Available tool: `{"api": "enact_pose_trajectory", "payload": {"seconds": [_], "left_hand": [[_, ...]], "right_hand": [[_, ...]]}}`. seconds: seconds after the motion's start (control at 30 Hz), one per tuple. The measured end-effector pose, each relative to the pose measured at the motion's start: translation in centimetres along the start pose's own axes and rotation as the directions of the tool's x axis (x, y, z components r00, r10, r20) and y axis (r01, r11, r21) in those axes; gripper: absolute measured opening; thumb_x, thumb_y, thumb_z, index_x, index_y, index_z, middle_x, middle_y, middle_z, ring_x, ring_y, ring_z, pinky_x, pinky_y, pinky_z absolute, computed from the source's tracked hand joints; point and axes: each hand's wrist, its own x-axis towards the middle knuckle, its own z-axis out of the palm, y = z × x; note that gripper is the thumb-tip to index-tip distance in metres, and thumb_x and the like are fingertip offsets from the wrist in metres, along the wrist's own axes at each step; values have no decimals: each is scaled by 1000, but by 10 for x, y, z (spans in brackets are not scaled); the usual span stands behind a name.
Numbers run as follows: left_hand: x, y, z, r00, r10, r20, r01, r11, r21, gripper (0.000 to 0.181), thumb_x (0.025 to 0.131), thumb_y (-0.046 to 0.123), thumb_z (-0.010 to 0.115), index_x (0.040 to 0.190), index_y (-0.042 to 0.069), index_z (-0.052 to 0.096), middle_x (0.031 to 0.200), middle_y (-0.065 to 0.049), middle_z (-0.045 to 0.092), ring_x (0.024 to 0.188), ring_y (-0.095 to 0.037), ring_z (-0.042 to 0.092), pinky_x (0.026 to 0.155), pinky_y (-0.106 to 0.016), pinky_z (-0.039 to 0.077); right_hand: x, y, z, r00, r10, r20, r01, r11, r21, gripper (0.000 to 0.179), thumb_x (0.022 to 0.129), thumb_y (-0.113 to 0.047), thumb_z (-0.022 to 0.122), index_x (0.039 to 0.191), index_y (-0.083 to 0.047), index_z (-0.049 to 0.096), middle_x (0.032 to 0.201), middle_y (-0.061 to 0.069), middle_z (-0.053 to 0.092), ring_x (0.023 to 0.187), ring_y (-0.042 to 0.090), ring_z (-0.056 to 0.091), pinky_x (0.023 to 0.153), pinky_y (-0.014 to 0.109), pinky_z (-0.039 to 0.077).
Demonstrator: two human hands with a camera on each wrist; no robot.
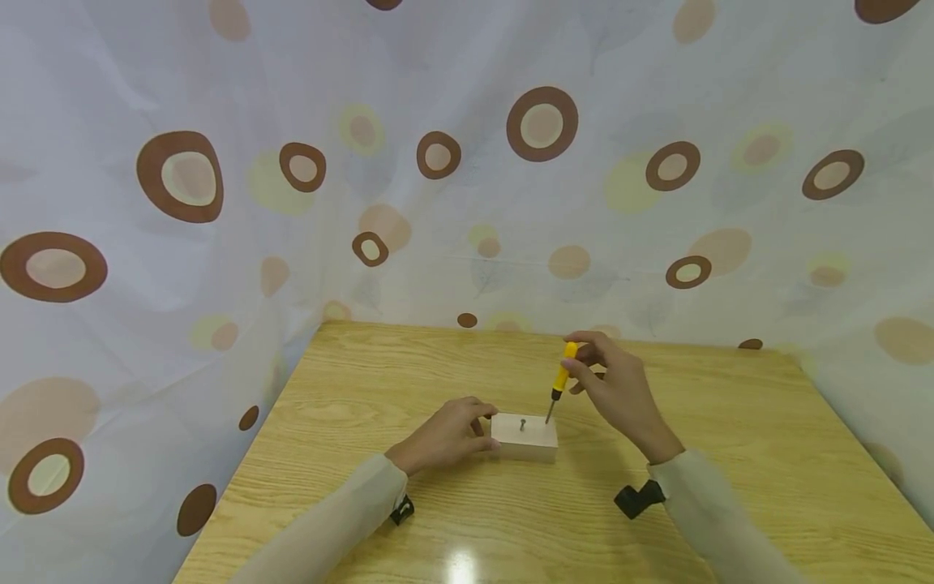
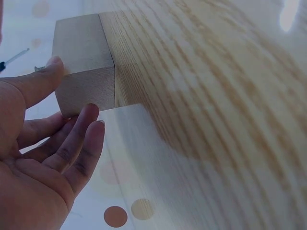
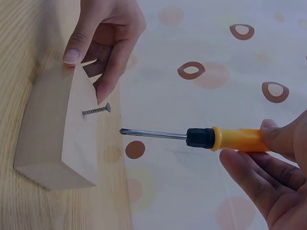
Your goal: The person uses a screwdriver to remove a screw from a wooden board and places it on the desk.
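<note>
A pale wooden block (image 1: 524, 451) lies on the table, and a screw (image 3: 97, 110) stands partly sunk in its top face, head and thread showing. My left hand (image 1: 447, 435) grips the block's left end, thumb on the near side and fingers on the far side. In the left wrist view the thumb (image 2: 48, 79) lies against the block's edge. My right hand (image 1: 622, 395) pinches the yellow handle of a screwdriver (image 3: 237, 139), thumb against fingers. Its bare metal tip points down toward the block and is apart from the screw head.
The wood-grain table (image 1: 379, 365) reaches back to a white curtain (image 1: 467, 203) with brown and peach circles, which also hangs at both sides. Black wrist straps (image 1: 639, 498) show on both forearms.
</note>
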Motion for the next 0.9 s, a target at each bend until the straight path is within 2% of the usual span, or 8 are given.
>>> {"api": "enact_pose_trajectory", "payload": {"seconds": [0.17,0.57,0.8,0.9], "left_hand": [[0,-1,0,1000,-7,-1,7,1000,5,52,88,39,67,131,12,56,122,0,56,89,-3,59,72,-19,49],[1,1,-1,1000,-10,-1,10,1000,6,52,86,39,69,129,12,57,120,1,57,86,0,57,70,-18,48],[1,-1,-1,1000,-9,-1,9,1000,9,52,87,40,68,129,11,57,121,0,57,86,0,57,70,-18,48],[1,-1,-1,1000,-4,-2,4,1000,7,52,87,40,68,129,11,57,120,0,57,86,0,58,71,-18,49]], "right_hand": [[4,-2,9,1000,-17,-3,17,1000,12,34,92,-15,64,126,-17,55,91,7,64,76,16,63,58,28,55],[8,-3,23,1000,-15,-15,15,1000,-12,34,93,-21,63,126,-23,55,90,3,63,72,9,62,57,26,54],[8,0,31,999,-32,-24,31,999,-20,34,92,-18,64,125,-19,56,89,3,63,72,20,63,57,25,54],[8,0,33,999,-47,-24,46,998,-40,34,92,-17,64,125,-19,56,89,2,63,70,17,63,57,24,54]]}}
